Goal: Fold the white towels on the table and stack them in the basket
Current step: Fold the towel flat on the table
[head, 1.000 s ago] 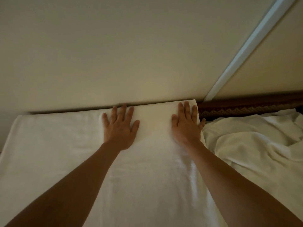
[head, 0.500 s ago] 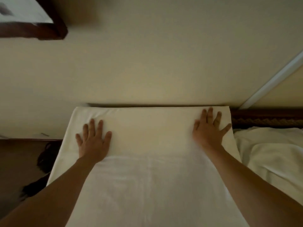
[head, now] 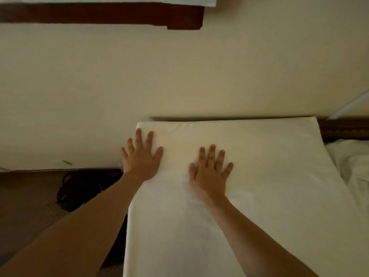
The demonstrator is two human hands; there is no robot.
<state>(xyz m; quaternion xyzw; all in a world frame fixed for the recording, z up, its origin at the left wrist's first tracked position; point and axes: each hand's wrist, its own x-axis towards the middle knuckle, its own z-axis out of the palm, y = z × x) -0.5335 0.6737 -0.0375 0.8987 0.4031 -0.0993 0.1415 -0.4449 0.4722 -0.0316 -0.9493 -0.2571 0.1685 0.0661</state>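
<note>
A white towel (head: 259, 176) lies spread flat in front of me, its far edge against the cream wall. My left hand (head: 140, 158) presses flat on its far left corner, fingers straight and spread. Just right of it my right hand (head: 209, 170) lies flat on the towel's middle, fingers also spread. A second white towel (head: 351, 164) sits crumpled at the right edge. No basket is in view.
A cream wall (head: 179, 76) fills the far side. A dark wooden frame (head: 99, 17) hangs at the top left. A black bag (head: 79, 186) lies on the dark floor at the left. A carved wooden edge (head: 343, 130) shows at the right.
The view has swung left. My left hand has reached the towel's far left corner, and my right hand has slid left from the right edge to the middle.
</note>
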